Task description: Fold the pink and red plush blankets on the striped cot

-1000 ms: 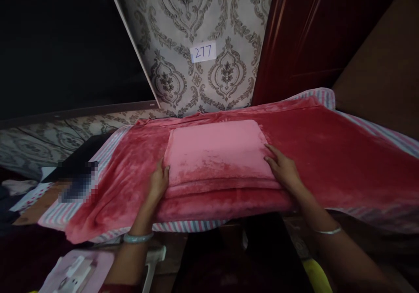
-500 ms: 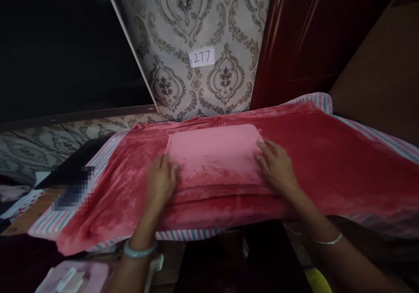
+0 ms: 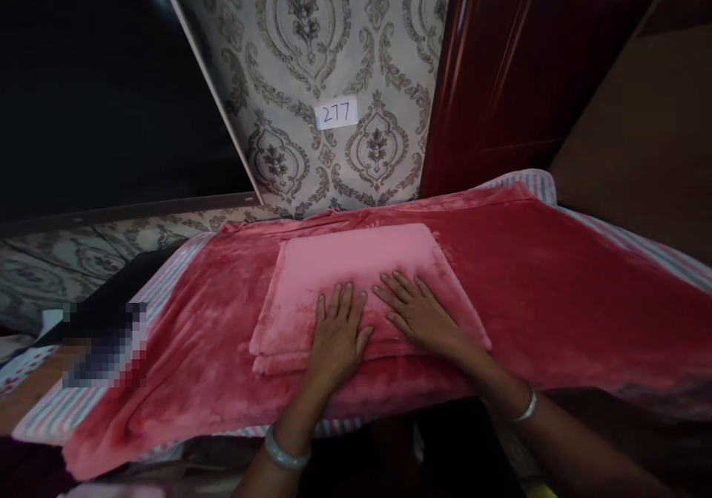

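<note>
A folded pink plush cloth [image 3: 356, 253], roughly rectangular and layered at its front edge, lies in the middle of a larger red plush blanket [image 3: 523, 290]. My left hand [image 3: 337, 331] rests flat on the near part of the folded cloth, fingers spread. To its right, my right hand [image 3: 417, 309] also lies flat on the cloth, its fingers apart and pointing up and left. Both palms press on the top layer, and neither hand grips anything. The undersides of the hands are hidden.
A striped cloth [image 3: 167, 272] shows beneath the red blanket at its edges. Behind stand a large dark screen [image 3: 111, 90], patterned wallpaper [image 3: 328, 45] with a paper marked 277 [image 3: 337, 113], and a dark red wooden panel [image 3: 500, 75]. A brown surface [image 3: 639, 127] rises at the right.
Both hands have moved from the side edges of the folded cloth inward onto its top, now flat with spread fingers. The camera view has shifted slightly.
</note>
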`<action>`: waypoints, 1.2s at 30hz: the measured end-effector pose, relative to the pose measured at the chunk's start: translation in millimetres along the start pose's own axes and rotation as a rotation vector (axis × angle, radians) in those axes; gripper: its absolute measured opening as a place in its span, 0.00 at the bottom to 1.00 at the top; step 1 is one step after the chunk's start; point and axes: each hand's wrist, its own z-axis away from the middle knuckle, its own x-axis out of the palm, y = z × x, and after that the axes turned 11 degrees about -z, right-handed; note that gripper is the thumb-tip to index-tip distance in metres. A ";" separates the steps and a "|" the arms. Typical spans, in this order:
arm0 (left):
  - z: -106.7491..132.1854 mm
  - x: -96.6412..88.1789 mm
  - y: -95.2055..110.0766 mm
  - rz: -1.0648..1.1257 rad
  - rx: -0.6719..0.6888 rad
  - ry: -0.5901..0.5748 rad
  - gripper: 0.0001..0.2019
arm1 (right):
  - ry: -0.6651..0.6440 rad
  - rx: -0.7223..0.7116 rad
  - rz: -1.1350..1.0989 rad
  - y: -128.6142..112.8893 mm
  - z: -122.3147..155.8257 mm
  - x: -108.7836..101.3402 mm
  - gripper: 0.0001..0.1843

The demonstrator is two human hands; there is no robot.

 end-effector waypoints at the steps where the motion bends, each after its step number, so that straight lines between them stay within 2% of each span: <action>1: -0.9 -2.1 -1.1 0.001 0.001 -0.004 0.29 | -0.020 -0.003 -0.017 0.5 -1.4 -3.5 0.30; 5: -8.8 -13.2 9.7 0.048 0.024 -0.031 0.28 | -0.108 -0.082 -0.096 12.7 -12.8 -23.8 0.30; 10: -22.2 -20.6 55.3 0.149 0.194 -0.014 0.32 | -0.115 -0.076 -0.068 43.0 -43.7 -43.6 0.29; 13: -22.8 -16.2 73.1 0.168 0.177 0.040 0.34 | -0.129 -0.061 -0.025 64.3 -68.0 -48.9 0.30; 17: -17.0 -10.1 72.2 0.183 0.184 0.069 0.35 | -0.131 0.008 -0.019 99.8 -97.5 -54.0 0.33; 22: -14.4 -10.4 66.6 0.186 0.196 0.069 0.34 | -0.093 0.307 -0.155 145.9 -118.5 -48.8 0.34; 24: -14.2 -11.0 66.9 0.186 0.198 0.072 0.35 | -0.073 0.354 -0.215 157.0 -121.4 -43.3 0.34; 30: -13.9 -11.2 67.9 0.202 0.188 0.076 0.35 | -0.048 0.333 -0.237 164.2 -121.8 -35.3 0.34; 33: -14.7 -11.2 68.8 0.213 0.185 0.075 0.35 | -0.059 0.355 -0.189 160.5 -122.0 -43.3 0.33; 36: -14.3 -11.0 69.2 0.218 0.182 0.089 0.34 | -0.020 0.371 -0.095 142.0 -121.8 -56.3 0.33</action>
